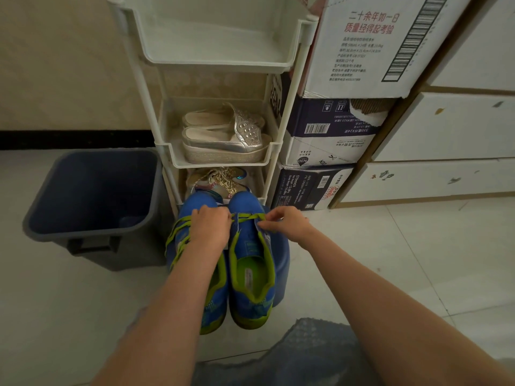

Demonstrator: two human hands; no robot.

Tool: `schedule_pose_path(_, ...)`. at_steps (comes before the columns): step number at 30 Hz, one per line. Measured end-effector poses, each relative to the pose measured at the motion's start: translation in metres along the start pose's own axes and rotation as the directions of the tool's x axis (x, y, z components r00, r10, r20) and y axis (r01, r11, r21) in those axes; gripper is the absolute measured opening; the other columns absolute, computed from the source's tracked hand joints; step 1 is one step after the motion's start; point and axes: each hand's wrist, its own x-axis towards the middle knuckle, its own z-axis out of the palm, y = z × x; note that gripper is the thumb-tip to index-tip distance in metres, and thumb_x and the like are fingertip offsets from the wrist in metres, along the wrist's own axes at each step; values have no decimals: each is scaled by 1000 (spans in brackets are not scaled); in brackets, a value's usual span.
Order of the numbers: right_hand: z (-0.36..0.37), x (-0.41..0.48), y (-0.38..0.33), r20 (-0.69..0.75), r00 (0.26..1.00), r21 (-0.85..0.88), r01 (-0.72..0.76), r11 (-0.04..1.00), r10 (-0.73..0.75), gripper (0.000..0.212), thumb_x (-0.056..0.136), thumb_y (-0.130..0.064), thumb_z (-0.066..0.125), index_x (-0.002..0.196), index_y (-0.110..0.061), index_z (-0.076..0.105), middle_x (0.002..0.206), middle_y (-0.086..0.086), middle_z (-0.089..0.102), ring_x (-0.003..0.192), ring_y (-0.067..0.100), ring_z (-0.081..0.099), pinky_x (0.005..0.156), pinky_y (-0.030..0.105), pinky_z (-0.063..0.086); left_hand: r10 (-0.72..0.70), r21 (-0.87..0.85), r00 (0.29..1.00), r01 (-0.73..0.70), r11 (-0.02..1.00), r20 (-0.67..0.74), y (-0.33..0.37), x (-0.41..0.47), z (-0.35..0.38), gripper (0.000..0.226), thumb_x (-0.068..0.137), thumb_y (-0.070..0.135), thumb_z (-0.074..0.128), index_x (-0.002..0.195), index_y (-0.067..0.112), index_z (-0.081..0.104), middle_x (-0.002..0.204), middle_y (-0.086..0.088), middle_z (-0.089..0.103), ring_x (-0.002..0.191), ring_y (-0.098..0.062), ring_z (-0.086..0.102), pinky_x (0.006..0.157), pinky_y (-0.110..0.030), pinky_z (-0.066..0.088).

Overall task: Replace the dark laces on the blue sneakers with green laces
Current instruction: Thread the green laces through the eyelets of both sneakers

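Note:
Two blue sneakers with green lining stand side by side on a blue stool, toes pointing away from me. The left sneaker carries a laced green lace and is partly hidden by my left arm. On the right sneaker a green lace runs across the eyelets nearest the toe. My left hand lies curled between the two shoes and grips one end of that lace. My right hand pinches the other end at the shoe's right edge. No dark lace is visible.
A dark blue bin stands on the tiled floor to the left. A white shelf rack holding silver sandals and glittery shoes is right behind the sneakers. Stacked cardboard boxes and white drawers fill the right.

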Motion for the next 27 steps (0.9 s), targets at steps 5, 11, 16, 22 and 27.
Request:
schedule_pose_path(5,-5,3,-8,-47,997,107,67,992,-62,20,84,-31,68,65,-34,65,63,-14,67,88,17,63,104,57,34,-8,29,998,10,1000,-61,-1,0,4,25,99,24,45,113,24,66,109,-3,65,110,-25,50,94,-35,31)
schedule_pose_path(11,-17,6,-11,-140,988,168,94,981,-70,21,79,-26,71,87,-41,58,76,-12,66,100,24,63,106,54,32,-174,59,966,189,980,-193,-15,0,0,25,97,20,47,106,26,69,102,-2,68,107,-25,51,92,-35,30)
schedule_pose_path(16,-19,2,-12,-131,988,197,106,975,-81,31,80,-4,70,102,-25,60,82,0,67,95,24,63,103,53,39,-269,13,943,277,961,-195,-28,5,-6,22,95,22,51,103,23,71,102,-3,69,104,-26,54,95,-38,30)
schedule_pose_path(22,-24,-4,-29,-88,972,306,234,923,-217,30,82,7,65,106,-11,63,84,6,67,81,12,64,75,22,52,-281,-7,957,281,960,-67,-24,7,-10,25,96,22,47,110,22,68,115,-6,64,114,-28,50,100,-39,27)
schedule_pose_path(27,-23,-2,-33,-143,973,336,222,915,-184,38,84,16,48,111,-6,63,93,7,67,75,7,62,66,12,46,-170,-126,984,162,979,-51,-11,5,-13,31,97,19,46,120,31,62,121,-1,61,120,-25,45,100,-38,24)
